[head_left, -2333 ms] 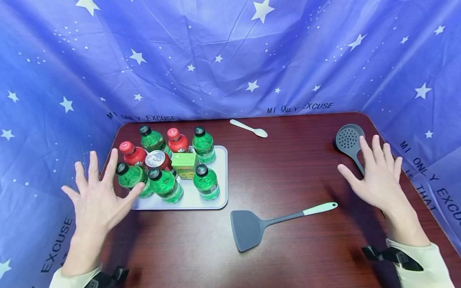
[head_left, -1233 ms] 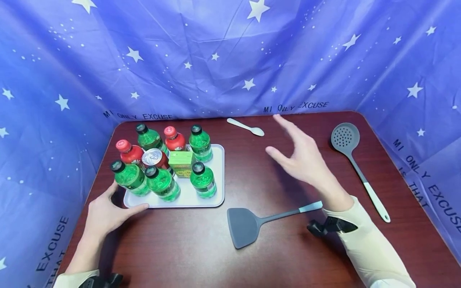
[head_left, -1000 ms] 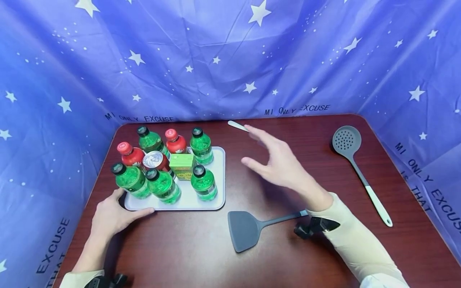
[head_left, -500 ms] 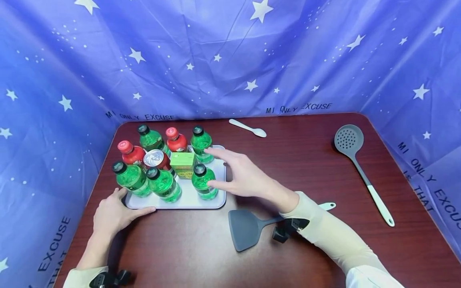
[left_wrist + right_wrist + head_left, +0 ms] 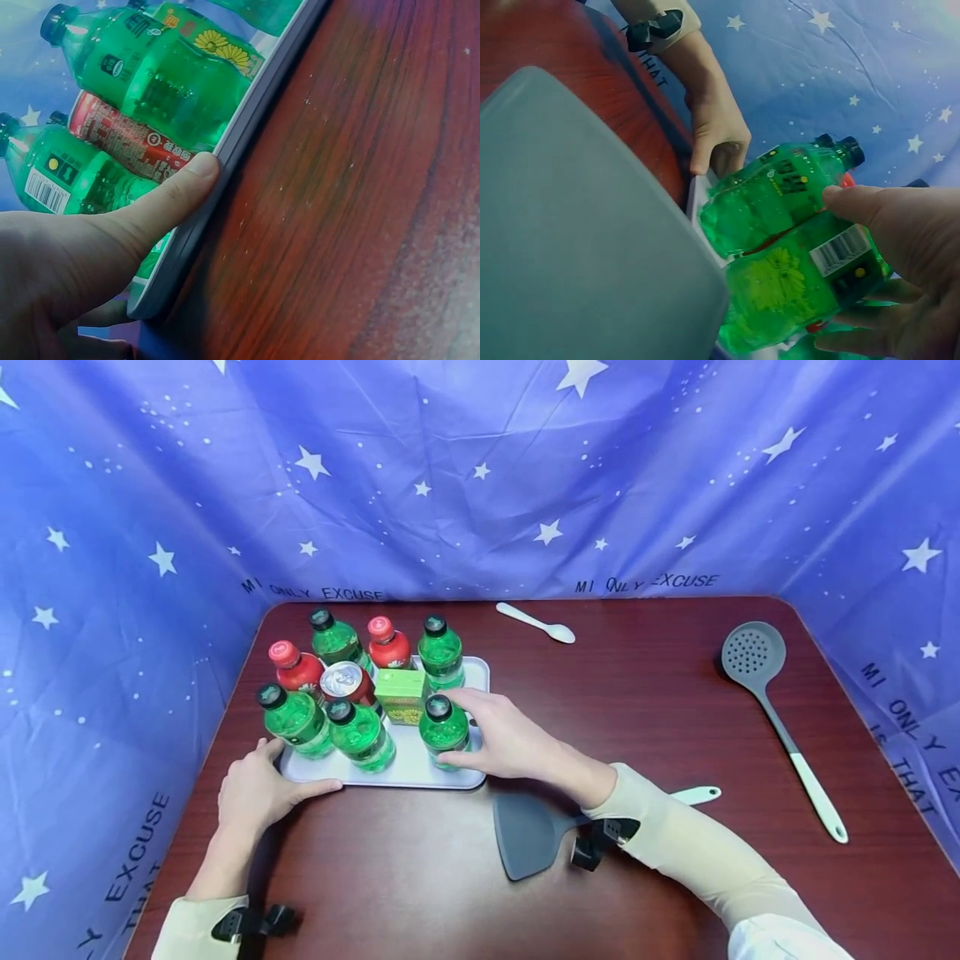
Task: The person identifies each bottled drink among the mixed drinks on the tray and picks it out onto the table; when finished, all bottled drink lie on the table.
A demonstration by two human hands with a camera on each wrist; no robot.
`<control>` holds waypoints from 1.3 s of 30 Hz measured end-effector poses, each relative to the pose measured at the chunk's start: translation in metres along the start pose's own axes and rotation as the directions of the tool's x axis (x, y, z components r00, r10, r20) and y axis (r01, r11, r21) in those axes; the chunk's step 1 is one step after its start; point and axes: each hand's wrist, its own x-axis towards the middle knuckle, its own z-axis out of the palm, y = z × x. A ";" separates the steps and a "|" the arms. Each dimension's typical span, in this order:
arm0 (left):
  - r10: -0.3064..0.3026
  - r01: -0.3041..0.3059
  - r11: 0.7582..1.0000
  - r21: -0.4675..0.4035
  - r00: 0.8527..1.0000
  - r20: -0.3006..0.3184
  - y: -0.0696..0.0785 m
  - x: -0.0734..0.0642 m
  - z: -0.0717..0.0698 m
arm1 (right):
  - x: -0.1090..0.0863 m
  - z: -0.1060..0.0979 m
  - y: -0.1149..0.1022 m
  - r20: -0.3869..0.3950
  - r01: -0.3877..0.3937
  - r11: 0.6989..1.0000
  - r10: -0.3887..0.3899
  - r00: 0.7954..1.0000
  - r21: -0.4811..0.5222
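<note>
A white tray point(image 5: 408, 768) stands at the table's left with several green bottles, two red-capped bottles, a soda can point(image 5: 347, 683) and a green juice box point(image 5: 402, 693). My left hand point(image 5: 255, 785) grips the tray's front left corner, thumb along the front rim in the left wrist view; its other fingers are mostly hidden. My right hand point(image 5: 513, 739) holds the front right green bottle point(image 5: 446, 731), which is upright on the tray. In the right wrist view the thumb touches one side of this bottle and the fingers lie on the other.
A grey spatula point(image 5: 525, 835) lies in front, its handle partly under my right sleeve. A white spoon point(image 5: 536, 622) is near the back edge. Far right lies a grey slotted skimmer point(image 5: 753, 656). A blue star-printed curtain point(image 5: 480, 485) closes off the back and sides.
My right hand has come from the table's right side across to the tray and closed round the front right bottle. My left hand has come down to the tray's corner.
</note>
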 end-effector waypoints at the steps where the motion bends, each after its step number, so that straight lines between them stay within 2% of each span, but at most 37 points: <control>1: 0.000 0.000 1.000 0.000 1.000 -0.002 0.000 0.000 0.000 | 0.001 0.001 0.000 0.003 -0.005 1.000 0.005 1.000 0.006; 5: 0.005 -0.005 1.000 -0.003 1.000 -0.015 0.000 0.000 0.000 | 0.003 0.001 0.001 0.001 -0.029 0.999 0.029 1.000 0.020; 9: -0.006 0.006 1.000 -0.009 1.000 -0.011 -0.002 -0.001 -0.001 | 0.002 -0.008 0.002 -0.038 -0.032 0.999 0.033 0.999 0.021; 15: -0.019 0.019 1.000 -0.004 1.000 0.022 0.001 -0.002 -0.003 | -0.008 -0.039 0.007 -0.145 -0.032 0.999 0.036 0.989 0.029; 19: -0.018 0.018 1.000 0.007 1.000 0.005 0.000 -0.002 -0.004 | -0.010 -0.060 0.014 -0.182 -0.080 0.996 0.087 0.979 0.050; 25: 0.003 -0.003 1.000 0.006 1.000 -0.012 0.000 -0.001 0.000 | -0.014 -0.084 0.032 -0.261 -0.169 0.985 0.155 0.953 -0.031; 33: 0.012 -0.012 1.000 -0.004 1.000 -0.015 0.000 0.000 0.001 | -0.008 -0.105 0.059 -0.271 -0.230 0.968 0.249 0.930 0.103; 39: 0.002 -0.002 1.000 -0.010 1.000 -0.014 0.000 -0.001 0.000 | 0.000 -0.110 0.075 -0.281 -0.288 0.956 0.292 0.914 0.057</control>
